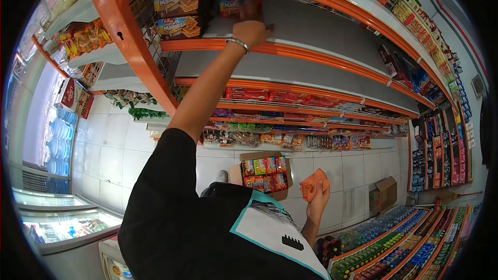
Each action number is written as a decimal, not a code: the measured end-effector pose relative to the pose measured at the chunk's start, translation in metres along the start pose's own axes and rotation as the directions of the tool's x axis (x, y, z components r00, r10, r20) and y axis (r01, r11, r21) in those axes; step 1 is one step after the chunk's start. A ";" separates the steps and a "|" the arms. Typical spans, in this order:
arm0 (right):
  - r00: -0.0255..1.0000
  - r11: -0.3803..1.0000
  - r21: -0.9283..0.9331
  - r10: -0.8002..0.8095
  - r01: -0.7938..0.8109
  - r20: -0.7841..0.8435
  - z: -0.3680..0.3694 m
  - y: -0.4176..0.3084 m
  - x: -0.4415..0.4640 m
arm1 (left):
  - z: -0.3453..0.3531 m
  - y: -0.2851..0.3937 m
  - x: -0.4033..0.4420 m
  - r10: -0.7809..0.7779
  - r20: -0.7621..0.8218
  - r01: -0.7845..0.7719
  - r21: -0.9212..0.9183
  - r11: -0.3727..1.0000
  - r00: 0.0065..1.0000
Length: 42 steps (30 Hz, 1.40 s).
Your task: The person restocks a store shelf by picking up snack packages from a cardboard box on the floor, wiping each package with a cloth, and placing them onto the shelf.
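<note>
My left hand [251, 32], with a bracelet at the wrist, reaches up onto a grey shelf and closes on a Malkist cracker pack [229, 6]. Shadow partly hides the fingers there. Two more Malkist packs, an upper cracker pack [175, 2] and a lower cracker pack [179, 27], are stacked left of it. Low on the right, my right hand [317, 199] is closed around a crumpled orange cloth [313, 184], held away from the shelf. An open cardboard box [280, 195] with several colourful packs sits on the floor between my body and the rack.
An orange upright [127, 36] stands left of the reaching arm, and orange shelf edges [295, 51] run across. Drink bottles [373, 243] line racks at lower right. Another cardboard box [385, 194] rests on the tiled floor. A glass-topped freezer [72, 228] is at lower left.
</note>
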State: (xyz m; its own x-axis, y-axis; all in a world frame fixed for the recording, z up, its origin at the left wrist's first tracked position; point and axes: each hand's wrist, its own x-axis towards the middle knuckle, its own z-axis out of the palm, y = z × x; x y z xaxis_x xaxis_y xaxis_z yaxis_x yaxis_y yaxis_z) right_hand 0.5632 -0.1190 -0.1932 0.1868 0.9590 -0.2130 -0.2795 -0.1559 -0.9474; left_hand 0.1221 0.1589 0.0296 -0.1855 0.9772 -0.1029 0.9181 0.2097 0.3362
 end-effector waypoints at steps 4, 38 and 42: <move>0.999 1.000 0.003 -0.017 0.017 -0.027 -0.007 0.004 -0.004 | 0.014 -0.023 0.060 0.204 -0.608 0.023 0.344 0.939 0.767; 0.988 0.999 -0.030 -0.030 0.025 -0.149 -0.032 0.033 -0.006 | -0.004 -0.033 0.110 0.035 -0.567 0.042 0.121 0.992 0.823; 0.987 1.000 0.011 0.008 -0.007 -0.163 -0.026 0.029 -0.007 | -0.004 -0.039 0.121 0.054 -0.575 0.025 0.129 0.991 0.816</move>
State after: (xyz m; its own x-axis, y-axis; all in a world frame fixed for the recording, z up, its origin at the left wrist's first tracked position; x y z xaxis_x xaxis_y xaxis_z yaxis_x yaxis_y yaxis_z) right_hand 0.5781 -0.1367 -0.2255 0.3358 0.9062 -0.2569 -0.2909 -0.1597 -0.9433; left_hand 0.0628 0.2689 0.0079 -0.3030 0.8276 0.4725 0.9507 0.2284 0.2098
